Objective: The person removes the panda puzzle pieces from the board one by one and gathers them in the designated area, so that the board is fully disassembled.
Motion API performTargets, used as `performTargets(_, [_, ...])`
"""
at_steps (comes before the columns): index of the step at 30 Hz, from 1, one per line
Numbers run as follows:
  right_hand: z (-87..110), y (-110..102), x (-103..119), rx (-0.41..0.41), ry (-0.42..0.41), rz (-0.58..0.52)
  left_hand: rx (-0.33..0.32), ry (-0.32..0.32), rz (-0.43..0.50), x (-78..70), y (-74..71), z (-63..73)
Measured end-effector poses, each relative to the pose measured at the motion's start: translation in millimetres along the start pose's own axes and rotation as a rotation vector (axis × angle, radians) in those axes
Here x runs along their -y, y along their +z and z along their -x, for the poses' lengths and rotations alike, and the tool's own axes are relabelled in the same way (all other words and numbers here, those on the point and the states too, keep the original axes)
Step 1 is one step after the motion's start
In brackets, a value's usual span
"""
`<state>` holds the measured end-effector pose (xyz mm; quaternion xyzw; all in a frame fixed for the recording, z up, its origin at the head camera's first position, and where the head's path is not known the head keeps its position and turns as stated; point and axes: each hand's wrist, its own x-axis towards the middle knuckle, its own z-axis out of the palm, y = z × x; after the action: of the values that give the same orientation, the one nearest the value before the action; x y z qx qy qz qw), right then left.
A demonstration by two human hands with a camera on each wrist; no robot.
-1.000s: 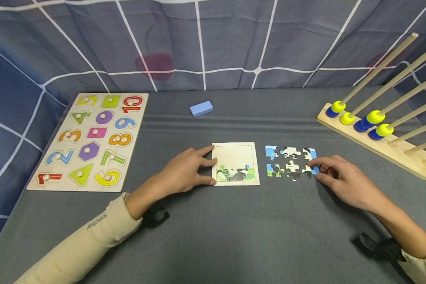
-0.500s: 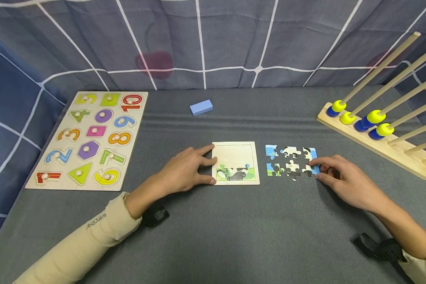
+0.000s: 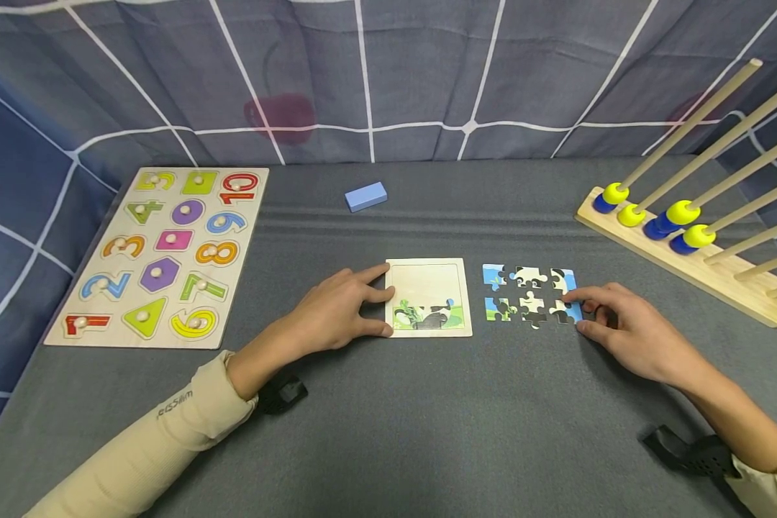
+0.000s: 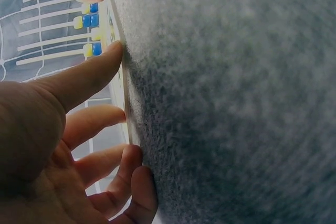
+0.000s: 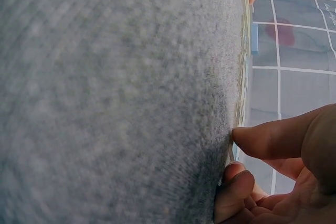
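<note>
My left hand (image 3: 337, 313) rests at the left edge of a small square wooden puzzle tray (image 3: 427, 280), thumb and spread fingertips touching it. Along the tray's bottom lies a strip of a cow picture; bare wood shows above. In the left wrist view, the thumb (image 4: 100, 66) meets the tray's edge. To the right, loose jigsaw pieces lie in two rows. My right hand (image 3: 634, 331) pinches the lower right jigsaw piece (image 3: 562, 312) between thumb and index finger, the other fingers curled. Beside it lies a cow-patterned piece (image 3: 533, 307). The piece is mostly hidden in the right wrist view.
A number and shape peg board (image 3: 162, 277) lies at the left. At the back sits a blue block (image 3: 366, 196). On the right stands a wooden bead rack (image 3: 738, 288) with tall rods and yellow and blue beads. A checked curtain (image 3: 421, 86) hangs behind the grey table.
Both hands keep their places at the tray and the jigsaw piece. The head view shifts very slightly; nothing else visibly moves.
</note>
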<state>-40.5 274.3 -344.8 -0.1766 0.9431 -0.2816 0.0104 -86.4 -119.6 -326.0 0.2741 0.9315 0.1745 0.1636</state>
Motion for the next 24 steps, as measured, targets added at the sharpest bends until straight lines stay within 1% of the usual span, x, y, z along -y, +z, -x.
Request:
performTargets(8, [-1.8,-1,1,0.016,0.028,0.000,-0.001,0.003,-0.007,0.7,0.4,-0.2])
performTargets(14, [-9.0,-5,5,0.033,0.034,-0.048,0.003,0.001,-0.007,1.1,0.7,-0.4])
performTargets(18, [-16.9,-6,14,0.043,0.037,-0.065,0.010,-0.002,-0.008,1.2,0.7,-0.4])
performTargets(22, [-26.0,-1,30,0.037,0.012,-0.092,0.014,0.001,-0.016,0.9,0.1,-0.6])
performTargets(24, [-31.2,3,38,0.044,-0.015,-0.123,0.015,0.003,-0.017,0.6,0.0,-0.6])
